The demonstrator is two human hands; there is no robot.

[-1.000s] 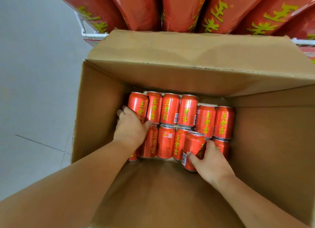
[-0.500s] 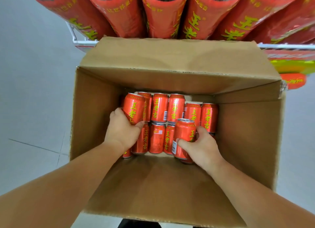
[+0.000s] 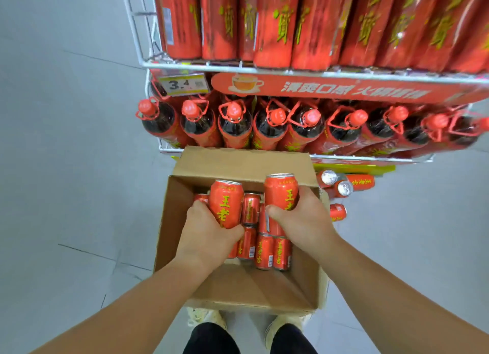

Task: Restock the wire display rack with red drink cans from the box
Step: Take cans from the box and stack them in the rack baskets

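Head camera looks steeply down, close over the box

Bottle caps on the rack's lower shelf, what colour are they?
The bottle caps are red, clearest in the head view.

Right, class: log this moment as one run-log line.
stage: pick | left hand: grips left can | right hand: grips right can | box: cans inside | rack: not yet reached
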